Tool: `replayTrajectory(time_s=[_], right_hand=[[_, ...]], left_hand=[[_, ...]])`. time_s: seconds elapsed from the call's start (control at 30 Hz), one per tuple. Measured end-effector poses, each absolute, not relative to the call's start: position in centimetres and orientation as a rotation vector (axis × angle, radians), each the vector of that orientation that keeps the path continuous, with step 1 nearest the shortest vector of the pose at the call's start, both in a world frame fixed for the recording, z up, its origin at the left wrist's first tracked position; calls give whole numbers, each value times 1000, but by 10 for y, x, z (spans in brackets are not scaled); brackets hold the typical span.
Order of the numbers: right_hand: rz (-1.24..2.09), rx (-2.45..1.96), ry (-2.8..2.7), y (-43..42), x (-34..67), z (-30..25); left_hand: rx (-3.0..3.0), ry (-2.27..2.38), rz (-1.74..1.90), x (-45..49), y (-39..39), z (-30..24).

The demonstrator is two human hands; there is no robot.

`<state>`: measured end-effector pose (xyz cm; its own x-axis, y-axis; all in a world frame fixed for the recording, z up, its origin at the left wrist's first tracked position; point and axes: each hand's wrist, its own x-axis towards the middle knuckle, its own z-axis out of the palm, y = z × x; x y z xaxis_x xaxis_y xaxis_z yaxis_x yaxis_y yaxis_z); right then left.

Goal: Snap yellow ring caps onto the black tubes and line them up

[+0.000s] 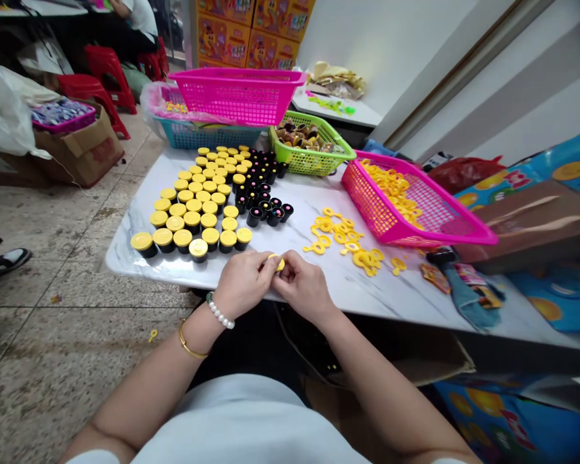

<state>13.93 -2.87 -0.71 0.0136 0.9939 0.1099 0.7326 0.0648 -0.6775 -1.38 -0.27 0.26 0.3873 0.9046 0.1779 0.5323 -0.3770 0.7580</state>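
Observation:
At the table's front edge, my left hand (246, 278) and my right hand (303, 283) meet, fingers pinched round a small yellow lid (277, 263). Fingers cover most of it, so whether a cup is under it is hidden. To the left stand rows of small black cups with yellow lids (193, 219). Behind, open black cups (265, 209) stand with small coloured bits inside. Loose yellow ring-shaped pieces with tabs (352, 246) lie scattered on the white table (328, 290), right of my hands.
A pink basket (435, 216) of yellow pieces stands at the right. A green basket (314, 158) and a stacked pink basket (241, 96) are at the back. Cardboard boxes (84, 151) and red stools (109, 71) are on the left; a person (142, 19) sits beyond.

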Motion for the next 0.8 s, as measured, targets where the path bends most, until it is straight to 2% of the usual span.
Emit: replayTrajectory(time_s=[0.23,0.53,0.8], right_hand=[[629,-1705,-1807,-29,141,-5],[406,-1843,-1955,8,128,-8],[563,-1595,-2090,36,129,6]], left_hand=[[2118,1257,777,-12,-4,-4],[2040,1286,1293,-10,-23,-28],[1963,1394,1365,-13,-14,-20]])
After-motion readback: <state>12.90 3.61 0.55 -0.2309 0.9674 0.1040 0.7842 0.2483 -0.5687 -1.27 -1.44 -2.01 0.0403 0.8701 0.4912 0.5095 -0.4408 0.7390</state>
